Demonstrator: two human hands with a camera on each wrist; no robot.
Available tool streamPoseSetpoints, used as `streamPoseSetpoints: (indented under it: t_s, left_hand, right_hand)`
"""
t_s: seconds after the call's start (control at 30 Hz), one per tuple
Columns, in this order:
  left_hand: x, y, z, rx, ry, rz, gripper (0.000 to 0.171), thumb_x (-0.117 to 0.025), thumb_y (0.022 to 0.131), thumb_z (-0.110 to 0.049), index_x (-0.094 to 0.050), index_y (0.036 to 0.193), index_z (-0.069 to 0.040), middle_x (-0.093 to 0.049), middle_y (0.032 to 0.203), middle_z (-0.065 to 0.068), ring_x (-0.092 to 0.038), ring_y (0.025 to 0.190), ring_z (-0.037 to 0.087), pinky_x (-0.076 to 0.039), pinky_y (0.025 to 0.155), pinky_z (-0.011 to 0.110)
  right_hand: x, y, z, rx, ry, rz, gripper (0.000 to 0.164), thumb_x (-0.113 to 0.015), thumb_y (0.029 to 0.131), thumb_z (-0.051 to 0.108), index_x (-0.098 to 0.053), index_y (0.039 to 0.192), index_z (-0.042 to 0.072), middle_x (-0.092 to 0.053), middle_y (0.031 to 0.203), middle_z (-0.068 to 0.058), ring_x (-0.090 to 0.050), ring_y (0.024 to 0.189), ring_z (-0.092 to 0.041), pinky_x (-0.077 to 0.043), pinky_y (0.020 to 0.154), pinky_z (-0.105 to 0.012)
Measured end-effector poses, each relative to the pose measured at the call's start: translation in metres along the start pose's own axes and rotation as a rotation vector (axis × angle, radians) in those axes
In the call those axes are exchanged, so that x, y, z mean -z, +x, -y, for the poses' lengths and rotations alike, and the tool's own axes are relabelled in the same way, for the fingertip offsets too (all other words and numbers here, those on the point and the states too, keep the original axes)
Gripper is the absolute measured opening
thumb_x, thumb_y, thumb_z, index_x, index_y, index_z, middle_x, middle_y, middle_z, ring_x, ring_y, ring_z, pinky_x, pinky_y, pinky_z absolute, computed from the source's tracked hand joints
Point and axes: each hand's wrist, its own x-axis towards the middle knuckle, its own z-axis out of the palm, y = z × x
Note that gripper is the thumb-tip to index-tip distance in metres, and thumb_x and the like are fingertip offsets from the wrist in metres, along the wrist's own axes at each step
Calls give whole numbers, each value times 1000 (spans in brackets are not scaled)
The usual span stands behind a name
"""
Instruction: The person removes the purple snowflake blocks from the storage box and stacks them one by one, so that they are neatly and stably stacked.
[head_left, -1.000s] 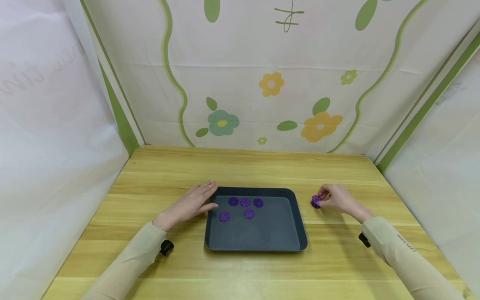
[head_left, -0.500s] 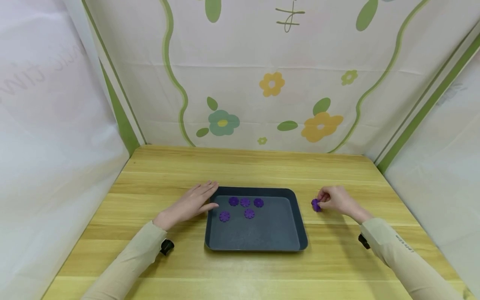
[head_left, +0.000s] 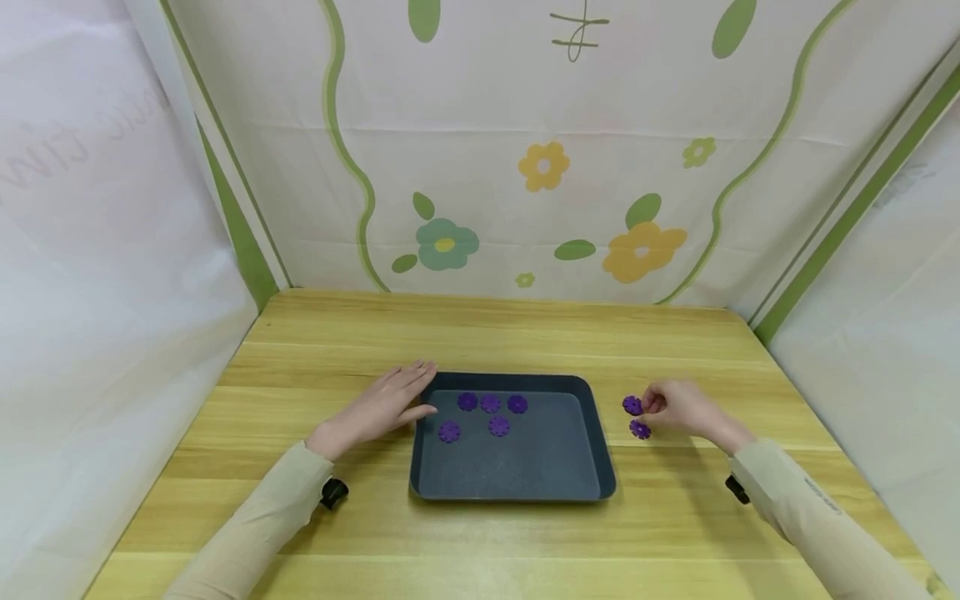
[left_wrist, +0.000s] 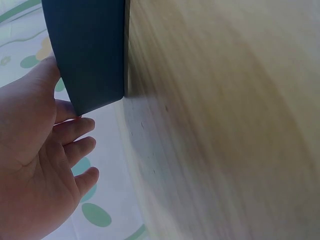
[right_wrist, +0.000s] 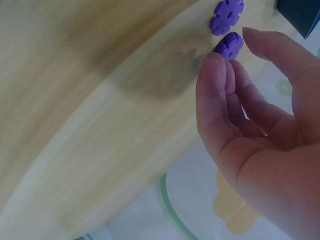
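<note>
Right hand (head_left: 675, 408): thumb and fingers apart, reaching low from the right; whether it touches a disc cannot be told.
Left hand (head_left: 375, 410): fingers nearly straight, resting on the far left corner of a dark grey, rectangular tray (head_left: 525, 467).
Loose discs: one purple, notched, round disc (head_left: 632, 405) by the right fingertips, another purple disc (head_left: 640, 429) nearer the wearer.
In between: the tray's right wall.
Inside tray: five purple discs (head_left: 498, 426).
Beneath: pale wooden worktop (head_left: 510, 550).
Behind: flower-printed white cloth (head_left: 480, 100).
</note>
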Motion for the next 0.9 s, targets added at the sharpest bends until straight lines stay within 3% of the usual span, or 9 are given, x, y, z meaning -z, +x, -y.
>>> streamPoseSetpoints:
  t_s: [0.33, 0.9]
  left_hand:
    - [0, -1, -1, -3, 14, -9, 70, -54, 101, -43, -33, 154, -1, -36, 159, 18, -33, 149, 35, -30, 120, 58]
    - [1, -1, -2, -11, -3, -26, 69, -56, 100, -40, -35, 153, 0, -38, 157, 21, -35, 147, 38, -31, 118, 60]
  right_hand:
    - [-6, -11, 4, -47, 8, 55, 25, -83, 79, 22, -68, 88, 5, -68, 81, 0, -58, 72, -8, -50, 63, -21]
    - [-18, -11, 5, -16, -14, -19, 21, -82, 73, 15, -67, 83, 4, -66, 74, 0, -54, 66, -5, -47, 59, -20]
